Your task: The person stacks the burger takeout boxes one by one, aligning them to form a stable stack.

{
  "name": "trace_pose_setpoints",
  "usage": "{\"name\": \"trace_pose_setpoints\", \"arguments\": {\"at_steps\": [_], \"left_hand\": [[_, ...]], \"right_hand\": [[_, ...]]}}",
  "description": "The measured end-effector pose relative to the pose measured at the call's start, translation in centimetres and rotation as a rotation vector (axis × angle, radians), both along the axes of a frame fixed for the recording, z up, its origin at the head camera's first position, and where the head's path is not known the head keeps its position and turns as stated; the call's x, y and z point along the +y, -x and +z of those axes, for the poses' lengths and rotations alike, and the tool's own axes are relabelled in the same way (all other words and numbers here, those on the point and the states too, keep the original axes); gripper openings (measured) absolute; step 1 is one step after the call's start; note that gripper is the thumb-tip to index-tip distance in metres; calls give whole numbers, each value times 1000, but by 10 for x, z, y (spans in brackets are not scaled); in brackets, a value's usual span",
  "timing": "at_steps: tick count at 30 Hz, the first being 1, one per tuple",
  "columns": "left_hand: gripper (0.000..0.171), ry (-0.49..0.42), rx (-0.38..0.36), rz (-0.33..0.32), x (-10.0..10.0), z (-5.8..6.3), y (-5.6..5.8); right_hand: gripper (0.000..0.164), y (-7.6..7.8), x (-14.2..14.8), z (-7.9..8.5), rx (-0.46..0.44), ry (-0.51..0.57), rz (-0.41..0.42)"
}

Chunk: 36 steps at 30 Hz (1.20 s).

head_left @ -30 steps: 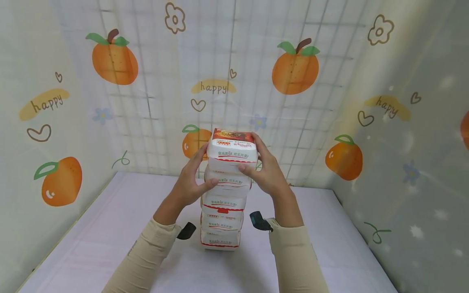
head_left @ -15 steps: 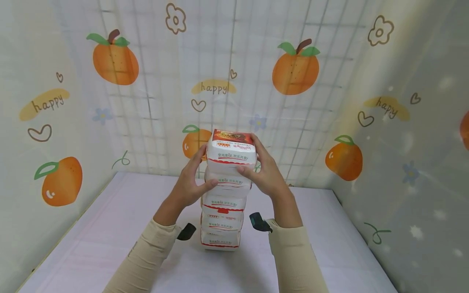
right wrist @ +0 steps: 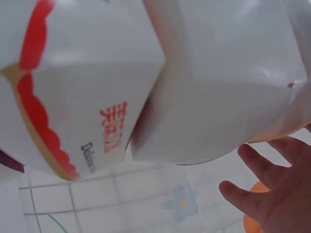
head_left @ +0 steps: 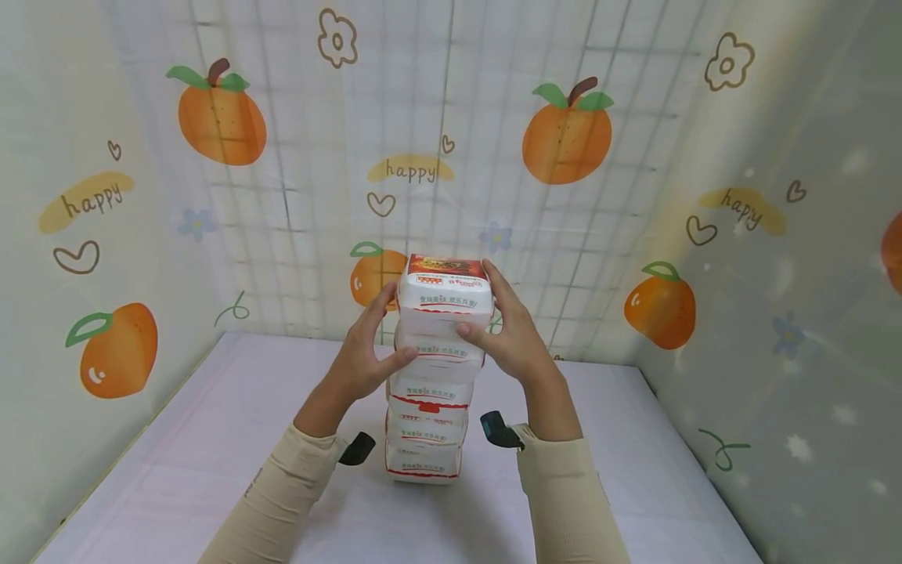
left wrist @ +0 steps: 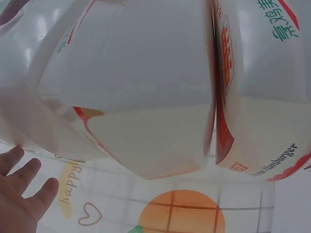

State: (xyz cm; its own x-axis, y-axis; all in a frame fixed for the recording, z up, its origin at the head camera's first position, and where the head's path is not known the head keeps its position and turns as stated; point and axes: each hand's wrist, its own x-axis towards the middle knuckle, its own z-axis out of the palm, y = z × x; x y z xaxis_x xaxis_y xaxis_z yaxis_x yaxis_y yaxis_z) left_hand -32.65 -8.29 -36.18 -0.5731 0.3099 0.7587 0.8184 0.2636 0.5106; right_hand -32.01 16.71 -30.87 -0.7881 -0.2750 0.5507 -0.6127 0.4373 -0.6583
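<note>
A tall stack of white burger boxes stands upright and slightly uneven in the head view. The top burger box (head_left: 446, 294) has a red printed lid panel. My left hand (head_left: 361, 356) holds its left side, with the thumb across the front of the burger box below (head_left: 440, 352). On the right side my right hand (head_left: 517, 333) grips the same top box, thumb on its front face and fingers along the side. In the left wrist view the fingers (left wrist: 29, 182) are spread beside white cartons; the right wrist view shows fingers (right wrist: 257, 165) at a carton's edge.
The stack rests on a pale table (head_left: 232, 439). A printed curtain (head_left: 479, 102) with oranges hangs behind and at both sides, over a wire grid at the back. Dark wrist cameras (head_left: 502, 427) sit near the stack's lower part.
The top burger box has sunk and tilted very slightly, its lid panel now a little lower. My right thumb and left fingertips have moved down a touch. The lower boxes look unchanged.
</note>
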Motion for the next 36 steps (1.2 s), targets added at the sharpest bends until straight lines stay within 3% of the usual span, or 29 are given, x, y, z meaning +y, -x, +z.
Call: {"name": "trace_pose_setpoints", "arguments": {"at_steps": [15, 25, 36], "left_hand": [[95, 2, 37, -8, 1, 0, 2], [87, -13, 69, -46, 2, 3, -1], [88, -9, 79, -10, 0, 5, -9]], "right_hand": [[95, 0, 1, 0, 39, 8, 2], [95, -5, -2, 3, 99, -8, -50], [96, -12, -5, -2, 131, 0, -81]]}}
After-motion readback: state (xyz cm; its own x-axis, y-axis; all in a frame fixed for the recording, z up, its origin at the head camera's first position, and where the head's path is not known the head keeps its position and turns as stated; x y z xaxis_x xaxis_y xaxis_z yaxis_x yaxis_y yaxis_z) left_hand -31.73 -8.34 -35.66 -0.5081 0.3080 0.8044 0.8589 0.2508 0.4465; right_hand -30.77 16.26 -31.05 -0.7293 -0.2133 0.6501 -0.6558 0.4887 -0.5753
